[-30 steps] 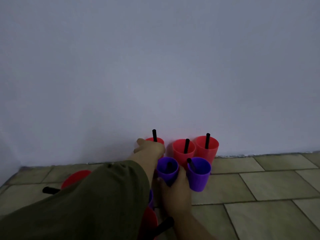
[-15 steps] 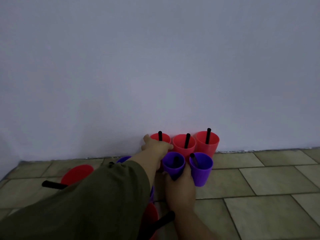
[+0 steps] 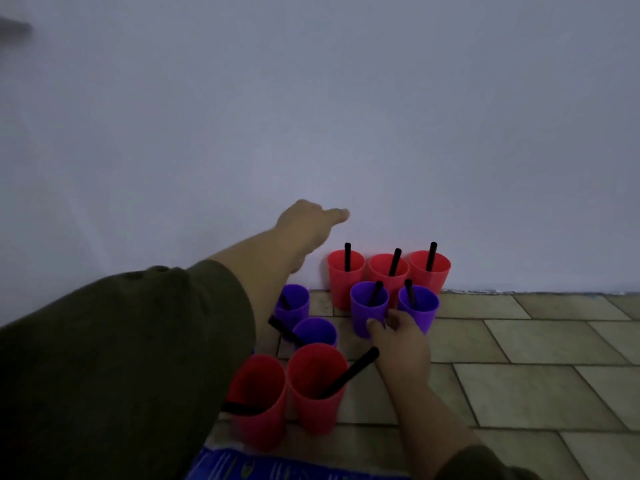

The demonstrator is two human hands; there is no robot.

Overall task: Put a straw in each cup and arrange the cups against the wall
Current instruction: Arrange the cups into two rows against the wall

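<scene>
Head view: right hand point(image 3: 398, 341) wraps a purple cup point(image 3: 367, 308) just in front of the red cups point(image 3: 388, 271) at the wall point(image 3: 346, 116); left hand point(image 3: 308, 226) hovers loose, empty. Slide it low (straw tips easily).

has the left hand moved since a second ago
Yes. The left hand has lifted off the leftmost red cup and now hangs open above it, to its left, before the wall.

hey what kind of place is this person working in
Probably an indoor room corner at floor level: cups stand directly on a tiled floor against a plain painted wall, with a blue patterned mat at the near edge.
</scene>
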